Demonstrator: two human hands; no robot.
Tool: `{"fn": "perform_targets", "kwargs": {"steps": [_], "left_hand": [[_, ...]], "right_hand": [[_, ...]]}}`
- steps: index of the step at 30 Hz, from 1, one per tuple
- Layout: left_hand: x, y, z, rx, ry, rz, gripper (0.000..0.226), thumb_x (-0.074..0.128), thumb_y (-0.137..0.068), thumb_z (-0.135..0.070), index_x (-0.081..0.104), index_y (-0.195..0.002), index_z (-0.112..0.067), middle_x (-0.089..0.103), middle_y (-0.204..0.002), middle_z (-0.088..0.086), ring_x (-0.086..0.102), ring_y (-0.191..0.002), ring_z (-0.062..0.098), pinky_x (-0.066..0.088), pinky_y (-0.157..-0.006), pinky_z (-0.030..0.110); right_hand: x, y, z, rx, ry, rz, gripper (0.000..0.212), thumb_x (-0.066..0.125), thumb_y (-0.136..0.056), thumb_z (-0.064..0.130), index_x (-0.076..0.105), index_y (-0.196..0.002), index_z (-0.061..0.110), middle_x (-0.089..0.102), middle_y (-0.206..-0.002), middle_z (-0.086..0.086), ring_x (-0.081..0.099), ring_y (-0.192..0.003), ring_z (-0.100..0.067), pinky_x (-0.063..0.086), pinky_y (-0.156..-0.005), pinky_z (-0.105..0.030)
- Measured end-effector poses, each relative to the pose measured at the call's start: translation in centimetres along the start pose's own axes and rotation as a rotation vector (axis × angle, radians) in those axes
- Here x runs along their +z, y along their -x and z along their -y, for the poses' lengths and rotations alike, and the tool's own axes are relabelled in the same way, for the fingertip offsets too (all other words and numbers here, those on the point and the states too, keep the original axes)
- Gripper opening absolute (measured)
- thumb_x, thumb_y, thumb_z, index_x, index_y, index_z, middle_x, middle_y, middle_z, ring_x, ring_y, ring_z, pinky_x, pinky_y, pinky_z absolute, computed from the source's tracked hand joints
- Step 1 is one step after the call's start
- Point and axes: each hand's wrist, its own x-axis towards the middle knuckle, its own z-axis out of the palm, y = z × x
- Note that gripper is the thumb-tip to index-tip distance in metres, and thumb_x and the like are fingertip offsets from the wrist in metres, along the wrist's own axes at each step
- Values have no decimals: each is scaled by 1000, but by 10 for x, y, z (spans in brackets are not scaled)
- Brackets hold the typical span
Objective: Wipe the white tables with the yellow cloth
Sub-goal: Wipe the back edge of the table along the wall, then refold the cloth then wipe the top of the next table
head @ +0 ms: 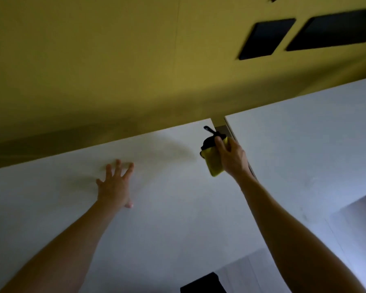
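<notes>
Two white tables stand side by side against a yellow wall: the left table (167, 218) and the right table (304, 144), with a narrow gap between them. My left hand (115, 185) lies flat on the left table with its fingers spread. My right hand (230, 155) grips the yellow cloth (213, 163) at the left table's far right corner, beside the gap. A black part with a small strap (208, 134) sticks out at the cloth's top. The frame is blurred.
The yellow wall (114, 70) runs along the tables' far edges and carries two dark rectangular panels (266, 39) at the upper right. A black object (203, 284) shows below the tables' near edge, over a grey floor (241, 275).
</notes>
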Motion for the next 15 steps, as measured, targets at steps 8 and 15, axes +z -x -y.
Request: {"fn": "perform_targets", "kwargs": {"steps": [8,15], "left_hand": [[-26,100,-74,382,767,-2,27,81,-96,-41,74,-121,-32,77,-110,-17,71,-100,-2,56,-89,26],[-61,176,-177,722,953,42,31,82,-95,-39,68,-122,-44,78,-114,-23,70,-111,-9,54,-86,10]], "right_hand": [[-26,135,-22,52,-105,11,64,49,-95,75,69,-118,19,49,-126,-6,55,-115,-25,49,-93,-39],[-75,202,-41,77,-389,-96,50,55,-99,71,75,-106,25,63,-109,-1,63,-103,-18,55,-90,-38]]}}
